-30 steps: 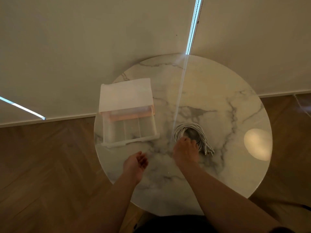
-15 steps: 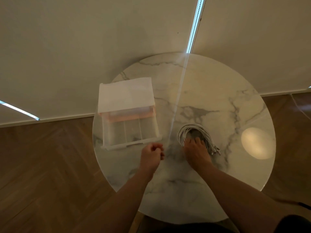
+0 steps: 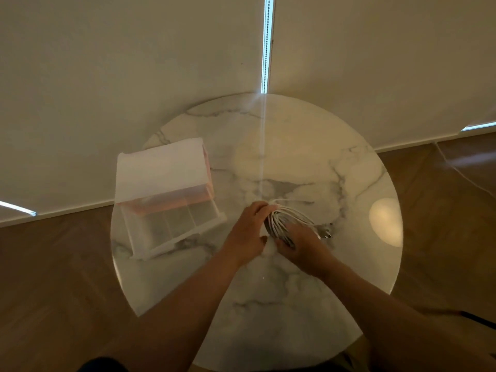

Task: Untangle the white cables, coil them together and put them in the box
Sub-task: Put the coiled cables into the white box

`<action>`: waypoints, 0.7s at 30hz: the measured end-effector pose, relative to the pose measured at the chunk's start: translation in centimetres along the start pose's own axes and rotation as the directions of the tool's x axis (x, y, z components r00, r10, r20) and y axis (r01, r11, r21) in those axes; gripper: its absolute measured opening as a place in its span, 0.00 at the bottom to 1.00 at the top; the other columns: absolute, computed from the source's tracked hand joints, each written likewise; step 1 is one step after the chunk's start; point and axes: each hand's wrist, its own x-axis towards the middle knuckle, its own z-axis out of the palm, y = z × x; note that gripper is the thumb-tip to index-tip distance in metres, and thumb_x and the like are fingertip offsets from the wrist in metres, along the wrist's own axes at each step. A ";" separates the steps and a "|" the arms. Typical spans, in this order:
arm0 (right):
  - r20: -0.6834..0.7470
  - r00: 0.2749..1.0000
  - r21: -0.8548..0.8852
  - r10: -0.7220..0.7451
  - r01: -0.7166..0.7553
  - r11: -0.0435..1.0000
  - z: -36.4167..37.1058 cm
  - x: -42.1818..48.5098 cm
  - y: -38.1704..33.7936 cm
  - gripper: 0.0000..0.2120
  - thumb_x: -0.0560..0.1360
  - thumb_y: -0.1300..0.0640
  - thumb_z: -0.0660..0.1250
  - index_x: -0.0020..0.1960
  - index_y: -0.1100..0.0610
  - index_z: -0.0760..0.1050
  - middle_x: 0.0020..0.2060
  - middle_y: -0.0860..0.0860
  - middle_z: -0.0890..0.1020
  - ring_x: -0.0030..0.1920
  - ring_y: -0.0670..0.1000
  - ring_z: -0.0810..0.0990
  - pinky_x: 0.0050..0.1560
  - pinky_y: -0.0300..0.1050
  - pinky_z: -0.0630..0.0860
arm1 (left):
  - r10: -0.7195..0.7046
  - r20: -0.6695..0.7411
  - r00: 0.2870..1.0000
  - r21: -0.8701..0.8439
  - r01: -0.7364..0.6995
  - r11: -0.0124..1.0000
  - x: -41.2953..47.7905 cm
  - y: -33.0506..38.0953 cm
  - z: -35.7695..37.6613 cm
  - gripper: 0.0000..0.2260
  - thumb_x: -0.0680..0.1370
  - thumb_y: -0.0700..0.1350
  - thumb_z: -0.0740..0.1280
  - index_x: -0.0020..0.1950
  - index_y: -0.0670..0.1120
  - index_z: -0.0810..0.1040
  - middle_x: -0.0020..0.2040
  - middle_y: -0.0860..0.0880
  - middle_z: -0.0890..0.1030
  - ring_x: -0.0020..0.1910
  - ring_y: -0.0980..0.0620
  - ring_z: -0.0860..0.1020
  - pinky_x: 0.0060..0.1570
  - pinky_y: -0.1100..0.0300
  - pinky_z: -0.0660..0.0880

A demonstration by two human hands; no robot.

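Both hands are closed on the coil of white cables (image 3: 281, 222), which sits on the round marble table (image 3: 308, 162) just right of the translucent plastic box (image 3: 163, 200). The left hand (image 3: 248, 233) curls its fingers around the coil's left side, thumb toward the near edge; the right hand (image 3: 300, 247) covers the near right part with its fingers bent over the strands. How firmly either hand pinches cannot be told — the view is dim and a little blurred.

The coil looks already gathered, so the step in hand is most likely securing it for the carry to the box. The main risk is that the loops spring apart: several strands fan out loosely between the two hands, and a grip that catches only some of them would let the rest slide off and tangle again. The cable ends (image 3: 326, 233) poke out on the right, just beyond the right hand; if they trail during the lift they could drag on the table or snag on the box rim.

The box itself adds trouble. Its lid stands raised at the back and the open part appears split by dividers into narrow compartments — a coil this wide may not drop into one cleanly, and pressing it in could deform the loops or nudge the light box along the smooth marble.
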 end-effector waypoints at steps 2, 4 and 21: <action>0.008 1.000 0.104 0.009 -0.010 0.995 -2.5 0.1 -1.0 0.06 0.76 0.54 0.68 0.45 0.56 0.75 0.33 0.41 0.74 0.33 0.40 0.72 0.36 0.29 0.64 | 0.035 -0.006 0.999 -0.068 -0.035 0.997 1.2 0.4 -1.1 0.32 0.65 0.41 0.79 0.67 0.48 0.73 0.69 0.48 0.70 0.68 0.52 0.68 0.68 0.60 0.66; 0.079 0.996 0.274 0.052 -0.072 0.959 -4.9 0.2 -1.9 0.11 0.76 0.51 0.67 0.41 0.58 0.75 0.29 0.46 0.75 0.29 0.41 0.73 0.30 0.32 0.65 | -0.011 0.043 0.999 -0.318 0.024 0.948 2.2 0.9 -2.4 0.30 0.65 0.42 0.81 0.64 0.45 0.75 0.65 0.46 0.76 0.65 0.51 0.74 0.67 0.57 0.69; -0.067 0.962 0.636 0.263 -0.162 0.755 -5.4 1.1 -5.1 0.15 0.80 0.54 0.55 0.53 0.56 0.80 0.37 0.58 0.81 0.37 0.55 0.79 0.37 0.48 0.75 | -0.509 0.083 0.857 -0.960 0.206 0.189 -1.2 5.5 -5.1 0.08 0.75 0.46 0.71 0.45 0.40 0.80 0.33 0.47 0.71 0.26 0.55 0.64 0.25 0.63 0.65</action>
